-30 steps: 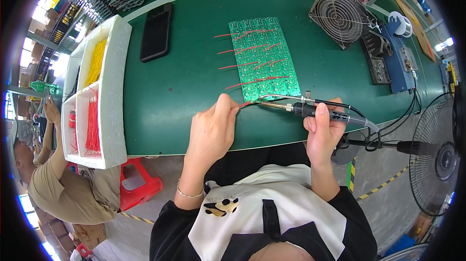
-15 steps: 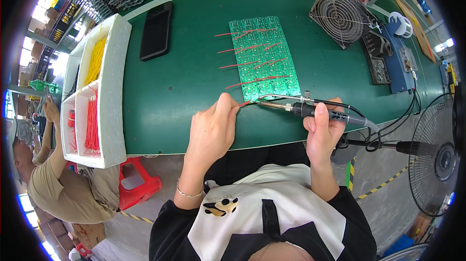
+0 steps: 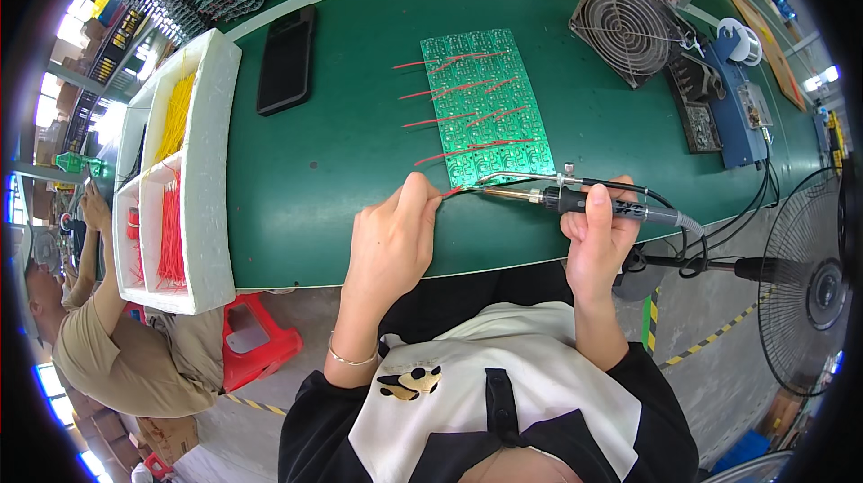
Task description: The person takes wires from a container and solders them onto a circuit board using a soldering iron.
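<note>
A green circuit board panel [image 3: 493, 106] lies on the table, with several red wires [image 3: 467, 152] across it. My left hand [image 3: 392, 236] is closed at the panel's near left corner, pinching a red wire [image 3: 452, 192] whose end reaches the board's near edge. In my right hand [image 3: 598, 236] is a soldering iron [image 3: 575, 202], its tip pointing left and meeting the wire's end at that edge. A thin metal tube runs along the iron's top to the same spot. Whether the tip touches the wire is too small to tell.
A white foam box [image 3: 225, 168] with red and yellow wires stands left, beside a black phone [image 3: 286, 61]. At the right are a square fan [image 3: 625, 25] and a blue soldering station [image 3: 739, 115]. A co-worker [image 3: 126, 339] sits at the far left near a red stool [image 3: 261, 344].
Both hands keep nearly the same place and grip. The whole view has shifted very slightly; the iron's tip and the wire stay together at the board's near edge.
</note>
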### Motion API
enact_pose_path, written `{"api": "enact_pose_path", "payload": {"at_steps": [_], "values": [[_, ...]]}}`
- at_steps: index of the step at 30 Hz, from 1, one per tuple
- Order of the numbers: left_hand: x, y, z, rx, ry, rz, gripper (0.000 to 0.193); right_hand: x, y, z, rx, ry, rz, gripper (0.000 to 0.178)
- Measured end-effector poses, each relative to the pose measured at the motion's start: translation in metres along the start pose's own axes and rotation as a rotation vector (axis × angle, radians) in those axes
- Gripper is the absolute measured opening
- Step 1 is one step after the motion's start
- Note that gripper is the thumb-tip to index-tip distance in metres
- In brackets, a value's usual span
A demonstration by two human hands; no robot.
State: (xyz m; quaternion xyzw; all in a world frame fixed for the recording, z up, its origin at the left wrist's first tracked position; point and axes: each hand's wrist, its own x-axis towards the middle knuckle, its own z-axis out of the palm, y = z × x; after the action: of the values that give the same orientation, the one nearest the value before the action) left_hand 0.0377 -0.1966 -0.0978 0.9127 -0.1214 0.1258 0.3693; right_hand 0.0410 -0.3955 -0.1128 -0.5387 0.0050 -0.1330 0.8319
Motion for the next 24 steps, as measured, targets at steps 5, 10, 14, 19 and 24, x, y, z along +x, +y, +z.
{"api": "enact_pose_path", "payload": {"at_steps": [5,10,14,19,24], "values": [[0.000,0.001,0.000,-0.001,0.001,-0.011,0.008,0.000,0.001,-0.004,0.092,0.000,0.016,0.017],[-0.001,-0.002,0.000,0.020,-0.023,0.011,0.009,-0.001,0.000,-0.002,0.060,-0.001,0.002,0.016],[-0.001,-0.002,0.001,0.004,-0.013,0.010,0.009,-0.001,0.001,-0.003,0.044,-0.008,-0.004,0.017],[-0.001,-0.001,-0.001,-0.093,0.033,-0.021,0.006,0.000,0.000,-0.004,0.081,0.030,-0.037,0.016],[-0.007,0.002,-0.004,-0.097,0.098,-0.067,0.006,0.002,-0.004,-0.013,0.141,0.060,-0.046,0.013]]}}
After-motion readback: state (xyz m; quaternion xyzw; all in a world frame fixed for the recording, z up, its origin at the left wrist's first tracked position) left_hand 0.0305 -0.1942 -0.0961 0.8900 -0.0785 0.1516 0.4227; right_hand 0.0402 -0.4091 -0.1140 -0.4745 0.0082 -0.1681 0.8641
